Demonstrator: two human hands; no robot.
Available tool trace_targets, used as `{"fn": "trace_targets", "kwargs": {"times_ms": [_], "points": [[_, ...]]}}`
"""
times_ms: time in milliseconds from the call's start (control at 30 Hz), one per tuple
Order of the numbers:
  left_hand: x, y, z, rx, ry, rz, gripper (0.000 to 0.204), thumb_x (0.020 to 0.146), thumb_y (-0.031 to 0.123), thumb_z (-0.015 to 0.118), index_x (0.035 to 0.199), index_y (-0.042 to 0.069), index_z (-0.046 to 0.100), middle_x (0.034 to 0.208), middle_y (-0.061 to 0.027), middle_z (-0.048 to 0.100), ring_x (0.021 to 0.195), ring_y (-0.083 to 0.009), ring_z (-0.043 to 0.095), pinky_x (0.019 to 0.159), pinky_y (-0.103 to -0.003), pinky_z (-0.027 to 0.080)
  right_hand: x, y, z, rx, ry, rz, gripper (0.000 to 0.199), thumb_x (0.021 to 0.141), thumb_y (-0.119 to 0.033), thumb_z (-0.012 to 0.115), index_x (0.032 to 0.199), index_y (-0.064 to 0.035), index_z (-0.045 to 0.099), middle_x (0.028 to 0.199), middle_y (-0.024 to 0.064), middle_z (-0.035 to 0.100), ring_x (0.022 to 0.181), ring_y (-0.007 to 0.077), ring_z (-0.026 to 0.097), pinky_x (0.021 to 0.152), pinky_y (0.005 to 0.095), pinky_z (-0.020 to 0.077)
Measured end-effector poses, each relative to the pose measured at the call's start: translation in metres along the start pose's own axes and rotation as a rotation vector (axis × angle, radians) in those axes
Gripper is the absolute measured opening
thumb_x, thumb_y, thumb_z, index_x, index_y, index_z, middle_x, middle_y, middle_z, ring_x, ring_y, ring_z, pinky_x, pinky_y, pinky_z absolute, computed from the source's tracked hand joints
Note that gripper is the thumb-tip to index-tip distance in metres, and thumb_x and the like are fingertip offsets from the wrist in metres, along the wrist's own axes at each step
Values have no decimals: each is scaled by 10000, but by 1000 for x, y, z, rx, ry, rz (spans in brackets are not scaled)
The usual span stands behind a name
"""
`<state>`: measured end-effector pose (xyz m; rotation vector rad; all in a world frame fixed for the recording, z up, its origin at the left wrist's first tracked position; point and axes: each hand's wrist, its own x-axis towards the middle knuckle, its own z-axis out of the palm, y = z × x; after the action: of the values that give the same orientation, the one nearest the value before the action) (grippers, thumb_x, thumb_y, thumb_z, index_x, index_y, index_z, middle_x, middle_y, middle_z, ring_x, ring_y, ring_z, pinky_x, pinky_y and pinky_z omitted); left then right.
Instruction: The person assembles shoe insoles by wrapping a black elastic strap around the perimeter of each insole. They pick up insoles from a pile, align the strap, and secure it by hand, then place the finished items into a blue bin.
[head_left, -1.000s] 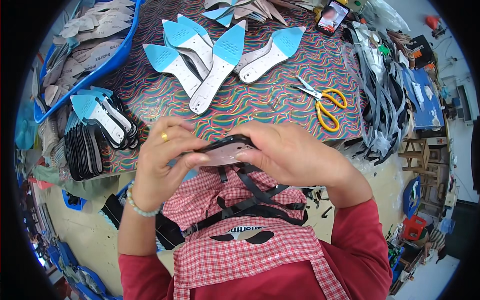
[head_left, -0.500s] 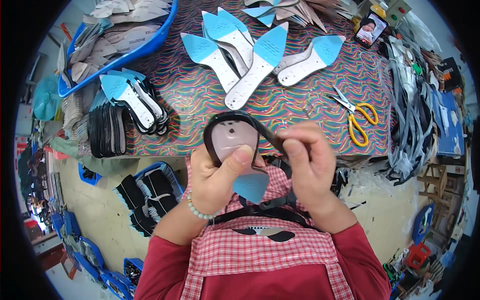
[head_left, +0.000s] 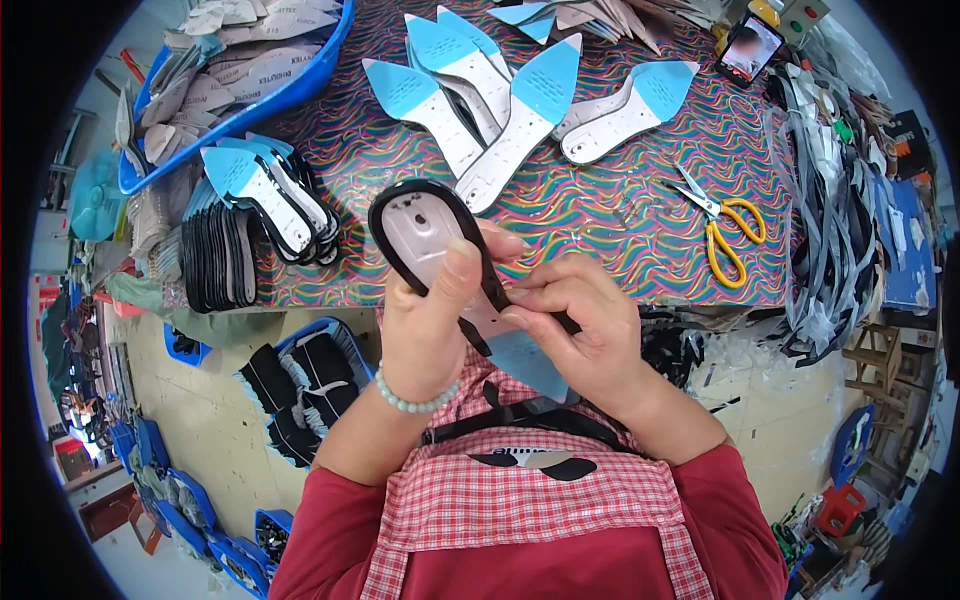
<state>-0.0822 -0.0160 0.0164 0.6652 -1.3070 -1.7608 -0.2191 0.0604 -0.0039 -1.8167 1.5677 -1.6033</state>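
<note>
My left hand [head_left: 428, 325] grips a shoe insole [head_left: 412, 238] over the table's near edge, thumb pressed on its pale face. The heel end points up and away; the blue pointed toe [head_left: 530, 366] hangs toward me. A black strip [head_left: 474, 232] runs around the heel rim and down the side. My right hand [head_left: 585, 330] pinches that strip near the insole's narrow middle, and its fingers hide part of it. Several white-and-blue insoles [head_left: 545, 85] lie just beyond on the table. Off to the right rest scissors with yellow handles [head_left: 735, 240].
Black-edged insoles [head_left: 218, 255] stand in a row at left, below a blue basin [head_left: 250, 118] of beige pieces. Grey and black strips [head_left: 850, 215] hang at right. A phone [head_left: 749, 50] leans at the far right. A floor bin [head_left: 345, 345] holds black bundles.
The insole has moved up and left and tilted. The black strip, held away from the heel before, now lies along the side. My right hand has come down and left, closer to the insole.
</note>
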Motion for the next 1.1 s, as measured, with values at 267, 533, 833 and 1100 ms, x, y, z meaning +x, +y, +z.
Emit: {"fn": "trace_targets", "kwargs": {"times_ms": [267, 533, 833, 1100], "points": [[10, 14, -3, -19, -67, -212, 427, 939, 358, 541, 1077, -44, 582, 1012, -142, 617, 907, -187, 611, 804, -325, 494, 0, -4, -11, -239, -147, -29, 206, 743, -150, 725, 738, -63, 539, 702, 52, 530, 535, 214, 567, 432, 334, 453], [-15, -4, -12, 37, -14, -182, 297, 956, 234, 518, 1008, -51, 584, 913, -174, 653, 968, -277, 636, 830, -378, 514, -17, 1, -13, 257, -154, 390, 139, 906, -91, 569, 960, 22, 629, 885, 122, 630, 765, 218, 615, 681, 312, 472], [-11, 0, -1, 250, 22, -121, 153, 905, 72, 541, 922, -69, 599, 849, -137, 647, 802, -225, 640, 847, -399, 502, -18, 19, -10, 208, -410, 379, 226, 922, -224, 534, 946, -21, 632, 807, 165, 629, 747, 347, 623, 650, 415, 486], [4, 13, -38, 193, -303, 1, 299, 876, 176, 573, 1072, -48, 606, 1085, -180, 618, 968, -226, 601, 883, -378, 461, -6, -1, 9, 321, -335, 216, 210, 947, -165, 478, 1021, 22, 540, 899, 184, 566, 869, 338, 582, 723, 398, 451]]}}
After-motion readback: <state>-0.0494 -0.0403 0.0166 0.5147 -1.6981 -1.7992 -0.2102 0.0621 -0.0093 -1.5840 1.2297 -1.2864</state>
